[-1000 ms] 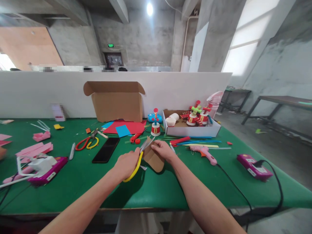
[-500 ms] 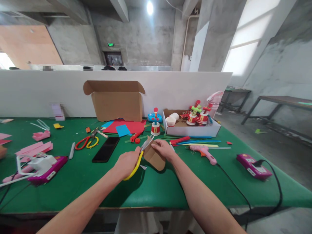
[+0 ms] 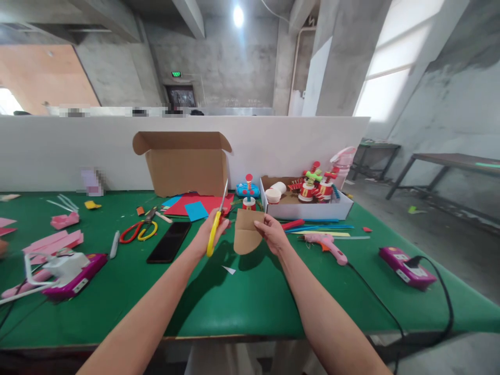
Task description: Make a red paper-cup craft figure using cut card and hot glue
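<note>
My left hand (image 3: 208, 233) is closed round the yellow handles of a pair of scissors (image 3: 214, 233), whose blades point up and away from me. A piece of brown cardboard (image 3: 247, 235) with a rounded lower edge and a crease across it hangs from my right hand (image 3: 272, 233), pinched at its right side. The scissors stand apart from the cardboard, to its left. Just behind the cardboard is a small figure (image 3: 249, 191) with a blue head and a red-and-white cup base, partly hidden. A small white scrap (image 3: 229, 270) lies on the green table (image 3: 242, 307) below.
A black phone (image 3: 169, 242) and red-and-yellow pliers (image 3: 144, 227) lie to the left. At the right are a pink glue gun (image 3: 327, 245) with its cord and a purple power strip (image 3: 406, 266). A box (image 3: 312, 210) holding cups and spring figures stands behind. Another person's hand (image 3: 3, 249) shows far left.
The scissors have come off the cardboard and swung upright to the left. My right hand has raised and turned the cardboard, so its flat face shows.
</note>
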Motion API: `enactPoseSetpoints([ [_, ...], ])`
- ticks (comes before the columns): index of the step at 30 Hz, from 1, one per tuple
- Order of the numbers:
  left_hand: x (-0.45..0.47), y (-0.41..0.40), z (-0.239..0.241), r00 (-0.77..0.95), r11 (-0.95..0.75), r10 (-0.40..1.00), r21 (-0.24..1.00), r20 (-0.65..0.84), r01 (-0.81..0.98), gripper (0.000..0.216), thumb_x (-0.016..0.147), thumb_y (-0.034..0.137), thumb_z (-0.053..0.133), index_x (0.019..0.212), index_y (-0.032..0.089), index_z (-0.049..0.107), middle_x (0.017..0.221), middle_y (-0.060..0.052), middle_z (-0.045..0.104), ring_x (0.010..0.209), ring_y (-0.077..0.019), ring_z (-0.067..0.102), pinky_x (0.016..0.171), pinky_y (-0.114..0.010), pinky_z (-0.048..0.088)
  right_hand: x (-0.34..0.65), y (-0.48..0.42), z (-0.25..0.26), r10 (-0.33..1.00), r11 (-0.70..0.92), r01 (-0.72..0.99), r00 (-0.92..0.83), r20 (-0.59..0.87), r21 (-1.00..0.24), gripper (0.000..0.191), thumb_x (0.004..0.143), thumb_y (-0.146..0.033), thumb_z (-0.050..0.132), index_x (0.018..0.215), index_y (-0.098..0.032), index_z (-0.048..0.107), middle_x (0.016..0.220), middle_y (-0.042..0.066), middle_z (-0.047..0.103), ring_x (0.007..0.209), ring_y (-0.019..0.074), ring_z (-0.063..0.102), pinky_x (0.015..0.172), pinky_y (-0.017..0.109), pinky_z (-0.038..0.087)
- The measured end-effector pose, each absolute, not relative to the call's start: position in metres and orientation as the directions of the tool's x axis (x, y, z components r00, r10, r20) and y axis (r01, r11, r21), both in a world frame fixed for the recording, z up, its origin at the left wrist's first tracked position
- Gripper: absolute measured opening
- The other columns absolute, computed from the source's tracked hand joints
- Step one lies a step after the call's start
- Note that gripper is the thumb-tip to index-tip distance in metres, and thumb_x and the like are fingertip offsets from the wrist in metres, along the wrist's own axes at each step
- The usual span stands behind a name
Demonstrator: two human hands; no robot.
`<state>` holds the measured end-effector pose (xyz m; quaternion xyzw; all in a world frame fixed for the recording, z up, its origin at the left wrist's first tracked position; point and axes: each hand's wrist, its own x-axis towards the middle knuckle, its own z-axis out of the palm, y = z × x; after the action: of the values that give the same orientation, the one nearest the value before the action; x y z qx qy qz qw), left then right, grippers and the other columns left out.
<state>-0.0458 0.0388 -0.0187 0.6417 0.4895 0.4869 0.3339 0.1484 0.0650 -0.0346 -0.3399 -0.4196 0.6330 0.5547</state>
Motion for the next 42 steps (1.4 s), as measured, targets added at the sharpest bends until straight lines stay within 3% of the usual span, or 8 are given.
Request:
enactPoseSetpoints([
  [3,-0.03,0.054,-0.022,0.028,-0.292,0.956,0.943,0.292,0.16,0.046,0.078,0.04,0.055,0.118,0.02,0.043,0.09,-0.004,0.061,0.082,-0.0182,0.063,0.072,-0.031,0.05,0.146,0.066,-0.037,0.994,-0.008,-0.436,-0.104,0.041,-0.9,0.044,0.049,-0.031,0.081,0.088,-0.02,0.062,0.087,0.0,0.069,0.078,0.0147,0.062,0.067,0.024,0.047],
  [9,-0.025,0.055,-0.033,0.001,-0.385,0.918,0.894,0.396,0.227,0.049,0.07,0.03,0.062,0.115,0.017,0.05,0.096,-0.005,0.06,0.088,-0.0179,0.058,0.081,-0.033,0.048,0.15,0.071,-0.039,0.997,0.032,-0.373,-0.047,0.054,-0.927,0.032,0.054,-0.038,0.078,0.071,-0.019,0.058,0.066,-0.003,0.061,0.062,0.0121,0.056,0.059,0.024,0.044],
  [16,-0.032,0.047,-0.035,-0.02,-0.289,0.956,0.954,0.291,0.073,0.061,0.069,0.035,0.062,0.123,0.017,0.043,0.093,-0.004,0.06,0.082,-0.0181,0.06,0.075,-0.033,0.049,0.167,0.083,-0.039,0.968,0.177,-0.264,0.219,0.12,-0.948,0.037,0.06,-0.054,0.069,0.058,-0.019,0.057,0.061,0.002,0.061,0.064,0.0149,0.056,0.065,0.029,0.045],
  [23,-0.031,0.043,-0.033,0.008,-0.324,0.946,0.94,0.325,0.106,0.055,0.068,0.033,0.063,0.118,0.018,0.047,0.087,-0.002,0.057,0.08,-0.0163,0.057,0.074,-0.03,0.047,0.158,0.071,-0.033,0.979,-0.096,-0.305,-0.199,-0.035,-0.948,0.038,0.067,-0.054,0.065,0.08,-0.018,0.066,0.069,0.002,0.063,0.061,0.0123,0.056,0.059,0.026,0.045],
  [28,-0.031,0.041,-0.03,0.032,-0.337,0.94,0.914,0.339,0.224,0.048,0.068,0.033,0.062,0.112,0.018,0.051,0.08,0.0,0.054,0.075,-0.015,0.054,0.073,-0.03,0.045,0.157,0.062,-0.035,0.945,-0.019,-0.053,-0.327,-0.001,-0.998,0.034,0.057,-0.04,0.077,0.075,-0.014,0.065,0.054,-0.004,0.055,0.046,0.0057,0.041,0.044,0.02,0.028],
  [32,-0.03,0.041,-0.028,0.031,-0.326,0.945,0.93,0.326,0.168,0.05,0.068,0.037,0.063,0.112,0.019,0.05,0.08,0.0,0.054,0.075,-0.0143,0.055,0.071,-0.028,0.046,0.162,0.061,-0.034,0.902,-0.02,0.004,-0.432,-0.019,-1.0,0.033,0.056,-0.034,0.077,0.078,-0.013,0.065,0.056,-0.004,0.057,0.044,0.005,0.04,0.041,0.02,0.026],
  [38,-0.029,0.049,-0.034,-0.1,-0.29,0.952,0.957,0.288,-0.004,0.052,0.072,0.047,0.053,0.115,0.017,0.045,0.073,0.001,0.056,0.059,-0.0122,0.053,0.061,-0.028,0.046,0.169,0.072,-0.033,0.996,-0.025,-0.355,-0.089,0.007,-0.935,0.034,0.054,-0.031,0.077,0.08,-0.019,0.059,0.059,-0.005,0.058,0.046,0.0076,0.05,0.045,0.021,0.041],
  [42,-0.027,0.051,-0.044,0.02,-0.306,0.951,0.937,0.308,0.17,0.048,0.073,0.038,0.049,0.116,0.018,0.04,0.075,0.001,0.055,0.059,-0.0121,0.054,0.06,-0.027,0.046,0.168,0.079,-0.036,0.997,0.066,-0.519,0.059,0.041,-0.852,0.032,0.057,-0.034,0.075,0.078,-0.021,0.056,0.066,-0.002,0.062,0.058,0.013,0.06,0.058,0.028,0.05],
])
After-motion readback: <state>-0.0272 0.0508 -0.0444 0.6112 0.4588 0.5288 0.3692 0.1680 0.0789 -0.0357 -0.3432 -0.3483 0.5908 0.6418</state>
